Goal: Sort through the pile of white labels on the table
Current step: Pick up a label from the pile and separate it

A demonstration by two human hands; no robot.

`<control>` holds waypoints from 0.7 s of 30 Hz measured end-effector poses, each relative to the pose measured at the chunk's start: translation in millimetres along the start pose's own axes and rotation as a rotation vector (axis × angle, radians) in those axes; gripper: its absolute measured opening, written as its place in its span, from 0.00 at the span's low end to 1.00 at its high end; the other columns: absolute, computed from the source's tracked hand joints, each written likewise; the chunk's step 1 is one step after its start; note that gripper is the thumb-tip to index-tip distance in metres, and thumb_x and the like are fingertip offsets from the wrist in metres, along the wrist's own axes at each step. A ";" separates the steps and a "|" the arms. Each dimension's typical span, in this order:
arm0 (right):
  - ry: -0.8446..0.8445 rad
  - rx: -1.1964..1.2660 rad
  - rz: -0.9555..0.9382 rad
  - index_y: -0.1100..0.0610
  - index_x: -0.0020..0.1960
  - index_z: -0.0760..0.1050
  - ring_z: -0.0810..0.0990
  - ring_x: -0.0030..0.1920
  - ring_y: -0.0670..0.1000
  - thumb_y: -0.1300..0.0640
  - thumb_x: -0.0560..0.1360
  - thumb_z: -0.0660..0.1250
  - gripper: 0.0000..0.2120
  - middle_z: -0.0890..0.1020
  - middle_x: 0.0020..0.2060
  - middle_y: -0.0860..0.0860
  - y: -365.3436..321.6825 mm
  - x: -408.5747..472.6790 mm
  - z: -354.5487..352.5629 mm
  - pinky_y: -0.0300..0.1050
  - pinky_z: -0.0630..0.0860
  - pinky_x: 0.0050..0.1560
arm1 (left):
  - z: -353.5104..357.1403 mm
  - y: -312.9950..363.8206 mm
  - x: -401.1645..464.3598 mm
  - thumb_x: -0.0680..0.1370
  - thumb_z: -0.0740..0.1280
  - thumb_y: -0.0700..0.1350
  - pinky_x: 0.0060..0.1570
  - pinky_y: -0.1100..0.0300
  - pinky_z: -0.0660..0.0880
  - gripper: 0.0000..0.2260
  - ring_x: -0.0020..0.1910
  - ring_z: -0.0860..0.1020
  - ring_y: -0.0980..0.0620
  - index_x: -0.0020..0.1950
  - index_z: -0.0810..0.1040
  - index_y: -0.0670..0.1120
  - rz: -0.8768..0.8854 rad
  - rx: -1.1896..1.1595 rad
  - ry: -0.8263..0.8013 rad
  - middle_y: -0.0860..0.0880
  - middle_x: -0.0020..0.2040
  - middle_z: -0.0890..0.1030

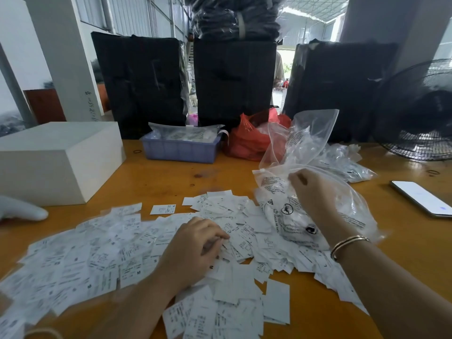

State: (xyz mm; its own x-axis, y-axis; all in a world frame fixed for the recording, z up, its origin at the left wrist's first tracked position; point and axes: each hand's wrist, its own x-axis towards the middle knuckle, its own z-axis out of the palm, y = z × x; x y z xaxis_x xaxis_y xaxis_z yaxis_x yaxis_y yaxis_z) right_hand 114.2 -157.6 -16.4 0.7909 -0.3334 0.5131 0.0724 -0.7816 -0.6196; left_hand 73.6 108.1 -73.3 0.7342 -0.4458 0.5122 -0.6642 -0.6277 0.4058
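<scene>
Sorting of loose labels, head view. The pile of white labels (137, 250) spreads across the near half of the surface (171, 177), from the near left edge to just past the middle, overlapping in loose layers; one label (163, 209) lies apart at the pile's far side. The left hand (193, 248) rests on the middle of the pile, fingers curled and fingertips pressed into the labels; whether any label is pinched cannot be told. The right hand (315, 192), a bracelet (348, 243) at its wrist, pinches the upper fold of a clear plastic bag (293, 216) lying against the pile's right side. Toward the far edge stand a white box (58, 160), a blue tray (181, 150) and a red bag (252, 140); a phone (423, 198) lies near the right edge. Technique, as judged: fan the layers outward with flat fingertips so printed size letters show, draw off one label at a time, and hold the bag clear so nothing slides back under it.
</scene>
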 end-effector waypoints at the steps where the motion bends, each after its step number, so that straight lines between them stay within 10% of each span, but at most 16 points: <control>1: -0.048 0.121 -0.036 0.57 0.38 0.76 0.67 0.25 0.45 0.55 0.78 0.62 0.12 0.76 0.28 0.51 -11.6 -6.4 0.9 0.32 0.63 0.24 | -0.1 1.6 0.4 0.79 0.65 0.46 0.58 0.61 0.69 0.08 0.54 0.73 0.61 0.55 0.81 0.52 -0.033 -0.029 0.043 0.61 0.51 0.78; 8: -0.563 0.310 -0.278 0.42 0.41 0.72 0.81 0.38 0.49 0.51 0.77 0.62 0.07 0.80 0.35 0.40 -67.2 -68.0 23.6 0.42 0.79 0.42 | -12.0 2.3 -0.1 0.69 0.57 0.71 0.53 0.78 0.65 0.27 0.60 0.69 0.70 0.65 0.67 0.60 -0.229 -0.322 0.173 0.68 0.59 0.72; 11: -0.570 0.311 -0.375 0.44 0.40 0.73 0.76 0.28 0.43 0.54 0.78 0.64 0.09 0.79 0.32 0.39 -71.7 -78.2 37.2 0.35 0.71 0.29 | -12.8 4.3 -0.3 0.66 0.56 0.77 0.50 0.75 0.70 0.31 0.54 0.74 0.70 0.63 0.67 0.62 -0.280 -0.413 0.119 0.68 0.51 0.78; 16: -0.482 0.436 -0.212 0.47 0.45 0.77 0.78 0.38 0.41 0.55 0.79 0.62 0.07 0.80 0.35 0.41 -62.5 -82.1 52.9 0.33 0.73 0.37 | -7.1 2.1 3.6 0.74 0.70 0.48 0.40 0.68 0.77 0.07 0.42 0.80 0.61 0.45 0.77 0.61 -0.333 -0.369 0.239 0.61 0.39 0.82; 21: -0.424 0.010 -0.264 0.53 0.62 0.77 0.72 0.60 0.48 0.54 0.79 0.59 0.14 0.79 0.58 0.47 -52.0 -80.9 74.5 0.43 0.68 0.60 | -7.5 -6.4 4.3 0.76 0.67 0.47 0.39 0.61 0.79 0.02 0.41 0.81 0.56 0.44 0.79 0.52 -0.561 -0.535 0.497 0.55 0.40 0.83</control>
State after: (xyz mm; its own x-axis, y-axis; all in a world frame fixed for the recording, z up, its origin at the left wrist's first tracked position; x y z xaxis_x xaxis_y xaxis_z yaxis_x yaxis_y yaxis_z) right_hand 91.8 -50.7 -70.0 0.9219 0.1207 0.3682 0.3081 -0.8045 -0.5078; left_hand 79.9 115.0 -68.1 0.9060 0.2377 0.3503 -0.2963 -0.2349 0.9258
